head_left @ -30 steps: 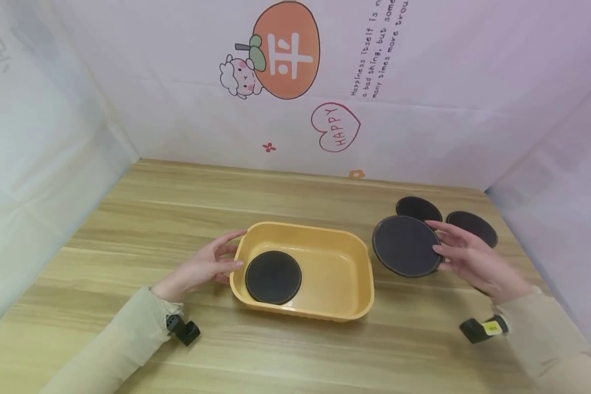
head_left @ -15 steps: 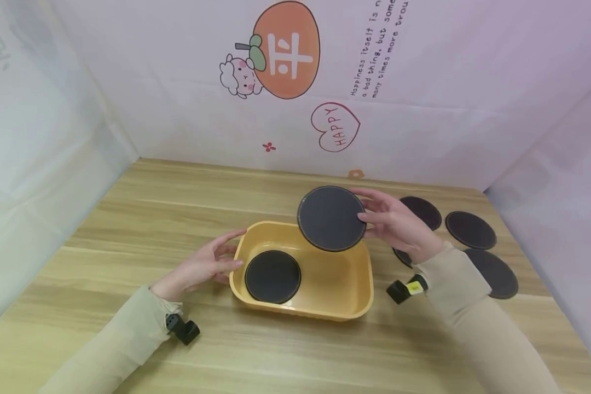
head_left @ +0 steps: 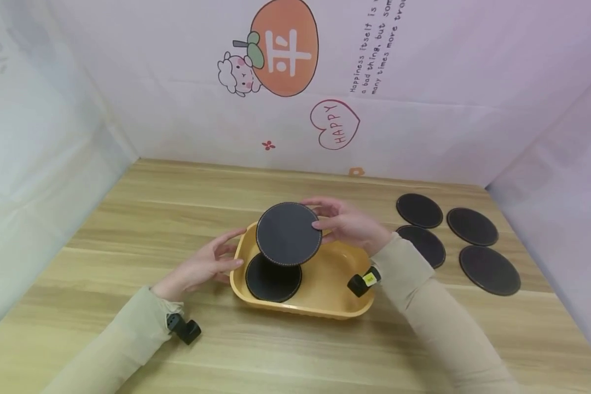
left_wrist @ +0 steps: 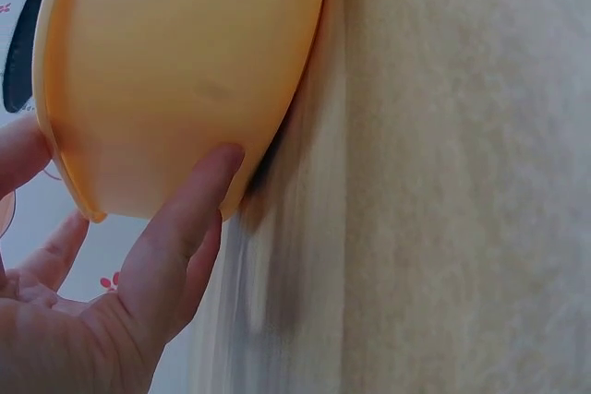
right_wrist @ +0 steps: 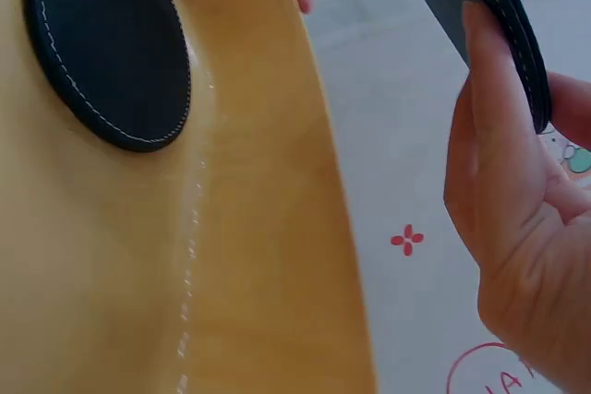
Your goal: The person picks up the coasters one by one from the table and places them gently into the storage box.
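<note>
Hands (head_left: 347,224) at tray (head_left: 359,306) rim, coaster (head_left: 288,233) aloft

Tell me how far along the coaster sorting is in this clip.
Done: one black coaster already lies flat in the yellow tray. In hand: the right hand pinches a second coaster by its edge, above the tray and not yet set down, while the left hand rests against the tray's left end. Left: four coasters lie on the wooden table to the right of the tray.

Head view looks down from 6 o'clock; both wrist views sit close, sharing the yellow tub (head_left: 359,306) (left_wrist: 185,71) (right_wrist: 259,256).
</note>
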`<state>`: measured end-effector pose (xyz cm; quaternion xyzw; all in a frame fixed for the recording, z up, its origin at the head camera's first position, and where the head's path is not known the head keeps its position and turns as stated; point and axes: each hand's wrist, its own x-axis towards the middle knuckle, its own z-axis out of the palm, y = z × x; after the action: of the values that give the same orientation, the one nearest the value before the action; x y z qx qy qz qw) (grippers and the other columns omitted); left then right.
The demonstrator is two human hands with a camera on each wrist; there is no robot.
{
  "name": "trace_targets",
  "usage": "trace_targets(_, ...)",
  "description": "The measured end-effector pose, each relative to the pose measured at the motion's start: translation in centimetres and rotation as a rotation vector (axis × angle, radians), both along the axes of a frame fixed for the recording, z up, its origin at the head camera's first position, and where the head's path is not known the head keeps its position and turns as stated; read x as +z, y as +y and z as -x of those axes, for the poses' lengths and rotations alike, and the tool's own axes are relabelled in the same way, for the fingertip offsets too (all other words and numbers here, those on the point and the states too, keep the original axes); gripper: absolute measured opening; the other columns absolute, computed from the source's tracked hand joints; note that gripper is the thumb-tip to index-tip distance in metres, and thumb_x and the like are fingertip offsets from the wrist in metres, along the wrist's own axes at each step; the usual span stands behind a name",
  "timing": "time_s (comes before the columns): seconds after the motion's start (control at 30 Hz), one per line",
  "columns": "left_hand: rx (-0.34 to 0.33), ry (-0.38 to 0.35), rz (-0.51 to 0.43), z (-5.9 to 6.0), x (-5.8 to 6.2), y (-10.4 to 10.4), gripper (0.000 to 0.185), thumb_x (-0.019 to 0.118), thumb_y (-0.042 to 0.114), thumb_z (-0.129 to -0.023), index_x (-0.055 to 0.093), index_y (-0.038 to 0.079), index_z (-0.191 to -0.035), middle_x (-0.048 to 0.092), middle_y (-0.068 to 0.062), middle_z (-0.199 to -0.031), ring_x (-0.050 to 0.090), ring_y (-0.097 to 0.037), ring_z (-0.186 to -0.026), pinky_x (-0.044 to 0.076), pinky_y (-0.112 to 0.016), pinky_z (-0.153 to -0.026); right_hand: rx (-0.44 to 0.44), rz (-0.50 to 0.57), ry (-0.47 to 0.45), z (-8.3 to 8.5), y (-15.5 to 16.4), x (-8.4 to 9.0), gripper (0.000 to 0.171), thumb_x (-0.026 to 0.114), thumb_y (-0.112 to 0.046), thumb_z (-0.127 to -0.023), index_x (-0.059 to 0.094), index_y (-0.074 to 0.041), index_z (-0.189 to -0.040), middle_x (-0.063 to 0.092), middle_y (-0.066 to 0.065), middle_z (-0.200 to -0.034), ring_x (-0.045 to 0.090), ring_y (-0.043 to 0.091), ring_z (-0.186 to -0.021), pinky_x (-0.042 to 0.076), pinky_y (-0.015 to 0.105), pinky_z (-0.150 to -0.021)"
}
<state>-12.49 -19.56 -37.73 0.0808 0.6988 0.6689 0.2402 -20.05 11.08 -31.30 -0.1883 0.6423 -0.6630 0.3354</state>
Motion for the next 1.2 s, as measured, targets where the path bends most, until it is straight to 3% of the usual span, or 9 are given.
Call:
trace_targets(0.27, 0.005, -0.013, 0.020, 0.0, -0.1, -0.2, 0.077, 0.061, 0.008, -0.091, 0.015, 0.014, -0.152, 0.033, -0.031, -0.142, 0.061, -0.027, -0.103, 0.057, -0.045, -0.078, 0.089, -0.181, 0.011, -0.2, -2.4, -2.1, 0.056, 0.050, 0.009, -0.088, 0.038, -0.002, -0.141, 0.053, 0.008, -0.107, 0.060, 0.013, -0.078, 0.056, 0.027, -0.063)
trace_targets(0.57, -0.010, -0.016, -0.019, 0.2, -0.2, -0.2, 0.077, 0.061, 0.007, -0.091, 0.014, 0.013, -0.152, 0.029, -0.032, -0.144, 0.059, -0.027, -0.107, 0.056, -0.047, -0.079, 0.148, -0.270, 0.042, -0.2, -3.3, -3.4, 0.050, 0.055, 0.006, -0.088, 0.045, -0.003, -0.137, 0.056, 0.010, -0.108, 0.062, 0.016, -0.084, 0.058, 0.031, -0.067)
trace_targets(0.8, -0.003, -0.023, -0.042, 0.1, -0.2, -0.2, 0.076, 0.056, 0.000, -0.092, 0.012, 0.010, -0.152, 0.027, -0.033, -0.144, 0.059, -0.027, -0.106, 0.057, -0.047, -0.077, 0.135, -0.344, 0.053, -0.2, -3.9, -4.2, 0.047, 0.057, 0.006, -0.088, 0.050, -0.003, -0.133, 0.059, 0.013, -0.110, 0.064, 0.016, -0.082, 0.059, 0.036, -0.071)
trace_targets(1.2, -0.010, -0.029, -0.057, 0.2, -0.2, -0.1, 0.077, 0.058, 0.001, -0.091, 0.012, 0.011, -0.152, 0.025, -0.032, -0.146, 0.058, -0.028, -0.109, 0.056, -0.048, -0.079, 0.068, -0.440, 0.077, -0.4, -4.4, -4.8, 0.044, 0.061, 0.005, -0.086, 0.056, -0.003, -0.129, 0.060, 0.016, -0.121, 0.064, 0.017, -0.085, 0.059, 0.035, -0.071)
